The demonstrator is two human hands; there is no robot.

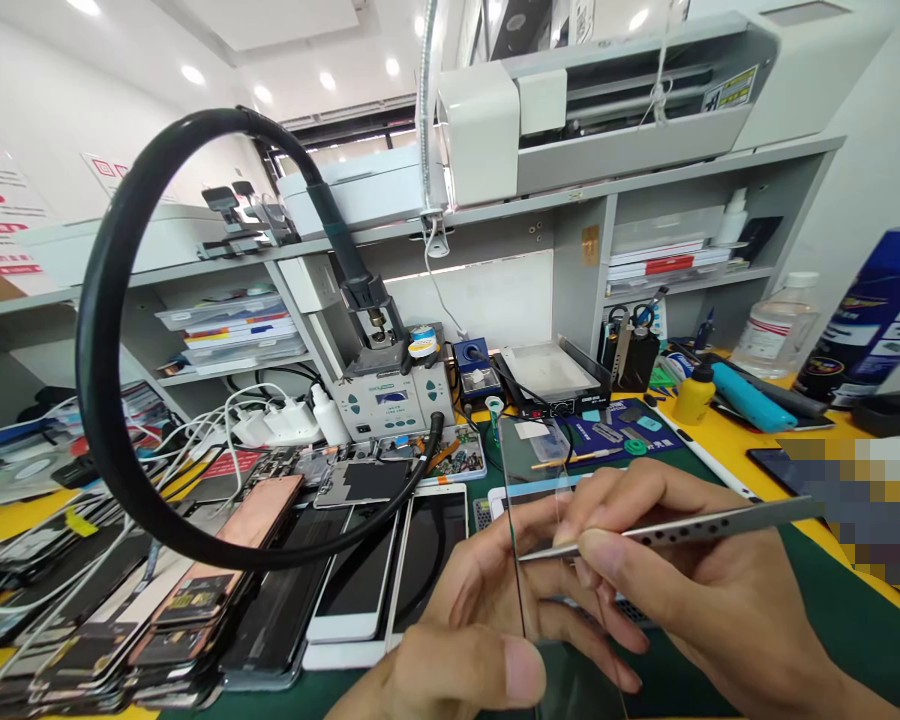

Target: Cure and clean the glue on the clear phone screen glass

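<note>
Being gripped by the left hand (457, 620), a thin, clear, glass-like rectangular sheet (532, 600) is held tilted up at the near centre, to the left of the right hand (720, 590). The sheet's near part is pressed by the left thumb, while the other fingers are spread behind it and are partly seen through it. In the right hand, a slim, silver-grey metal tool with a row of dark holes (720, 524) is pinched between thumb and fingers; its narrow tip is pointed left, at the sheet's left edge, though whether the two are touching cannot be told. Beneath the hands, a dark green work mat (832, 610) is spread. Just left of the left hand, two white-framed phones with dark screens (435, 535) are laid side by side, and farther left a row of dismantled phones (195, 590) is piled. Above these, a thick black looped hose (109, 330) is hung in front of a pale grey box-shaped station with a small display (397, 400). At the far right, a small yellow bottle (694, 398) is stood.
</note>
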